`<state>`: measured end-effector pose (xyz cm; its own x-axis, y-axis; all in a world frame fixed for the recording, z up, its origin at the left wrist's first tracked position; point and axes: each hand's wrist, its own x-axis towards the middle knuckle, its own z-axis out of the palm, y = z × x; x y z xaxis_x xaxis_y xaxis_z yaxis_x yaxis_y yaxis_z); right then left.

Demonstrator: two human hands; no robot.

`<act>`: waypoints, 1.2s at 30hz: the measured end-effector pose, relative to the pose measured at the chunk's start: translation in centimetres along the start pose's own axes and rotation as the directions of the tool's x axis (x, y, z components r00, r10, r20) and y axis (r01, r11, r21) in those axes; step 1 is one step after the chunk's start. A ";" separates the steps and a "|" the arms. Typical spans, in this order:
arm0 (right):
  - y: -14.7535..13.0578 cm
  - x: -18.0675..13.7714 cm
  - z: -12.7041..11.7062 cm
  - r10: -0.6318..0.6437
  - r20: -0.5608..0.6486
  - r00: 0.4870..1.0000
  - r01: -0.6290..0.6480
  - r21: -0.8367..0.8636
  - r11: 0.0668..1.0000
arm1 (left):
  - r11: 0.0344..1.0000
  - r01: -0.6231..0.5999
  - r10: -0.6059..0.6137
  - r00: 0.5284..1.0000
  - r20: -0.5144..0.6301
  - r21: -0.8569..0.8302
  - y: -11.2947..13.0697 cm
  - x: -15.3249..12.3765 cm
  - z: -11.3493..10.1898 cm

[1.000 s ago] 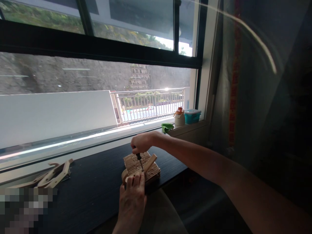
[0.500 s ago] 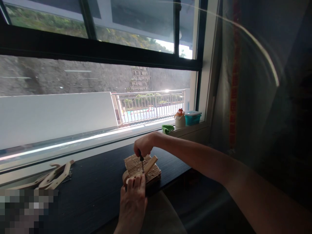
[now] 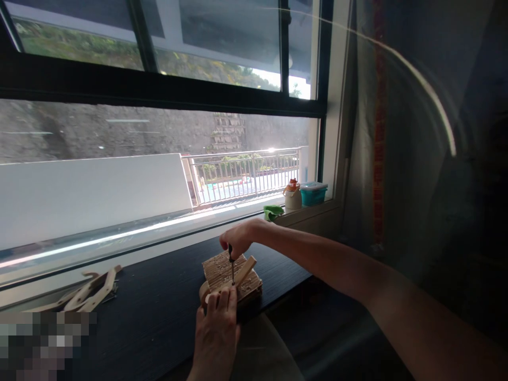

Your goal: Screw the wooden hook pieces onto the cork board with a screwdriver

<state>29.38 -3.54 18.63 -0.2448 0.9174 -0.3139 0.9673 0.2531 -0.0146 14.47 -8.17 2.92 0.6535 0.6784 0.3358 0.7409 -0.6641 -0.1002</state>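
Note:
My right hand (image 3: 240, 237) grips the dark handle of a screwdriver (image 3: 232, 270) from above. The screwdriver stands nearly upright, its tip down at a pale wooden piece near my left fingertips. My left hand (image 3: 217, 325) presses that wooden piece down, fingers curled over its near end. A wooden strip (image 3: 248, 269) sticks out from there towards the upper right. Beneath lies a rough, ridged tan slab (image 3: 218, 269), perhaps layered cardboard, with a pitted surface. A curved wooden part (image 3: 203, 292) shows at its left edge. The screw, if any, is too small to see.
Several shaped wooden pieces (image 3: 93, 290) lie on the dark table (image 3: 159, 312) at the left, with small screws beside them. On the windowsill stand a bottle with an orange top (image 3: 292, 196), a teal box (image 3: 313, 194) and a green cloth (image 3: 273, 212).
My right fingers have shifted on the screwdriver handle, and more of the handle shows. My left hand stays on the wooden piece. The view has tilted slightly.

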 end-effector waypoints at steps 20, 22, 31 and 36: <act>1.0 0.1 0.7 0.006 -0.022 1.000 -0.005 0.038 0.999 | 1.000 0.001 -0.001 1.000 -0.006 -0.009 -0.2 0.1 0.4; 0.6 -0.2 0.4 0.002 -0.030 1.000 -0.002 0.019 1.000 | 1.000 0.006 -0.006 1.000 -0.005 -0.013 -0.3 0.1 0.6; -1.1 -0.3 -0.8 -0.123 -0.067 0.990 0.118 -0.076 0.990 | 1.000 0.009 -0.009 1.000 0.004 -0.011 0.0 -0.1 0.1; -0.9 0.4 -0.1 -0.068 -0.056 0.996 0.064 -0.075 0.995 | 1.000 0.016 -0.016 1.000 0.014 -0.018 0.0 0.0 0.0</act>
<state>28.41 -3.33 18.58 -0.3137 0.9135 -0.2589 0.9419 0.3339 0.0369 14.50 -8.19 2.87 0.6437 0.6933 0.3240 0.7484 -0.6587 -0.0774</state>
